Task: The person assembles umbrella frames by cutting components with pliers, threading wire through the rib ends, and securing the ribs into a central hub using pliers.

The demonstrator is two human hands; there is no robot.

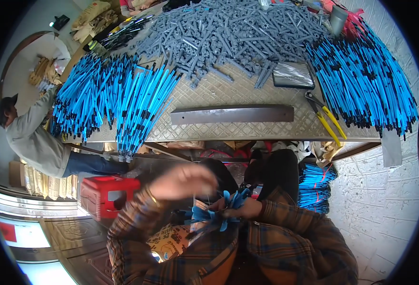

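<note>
Low over my lap, my right hand is closed around a bundle of blue strips, whose flat blue ends splay out on both sides of the fingers. The bundle points almost straight at the camera, so its length is hidden. My left hand, with a gold bangle at the wrist, hovers just above and left of the bundle. Motion smears its fingers, and I cannot tell whether they hold anything.
On the table lie a heap of grey plastic parts, blue rods left and right, a dark metal bar and yellow-handled pliers. A red plastic stool stands left below. Another person works at far left.
</note>
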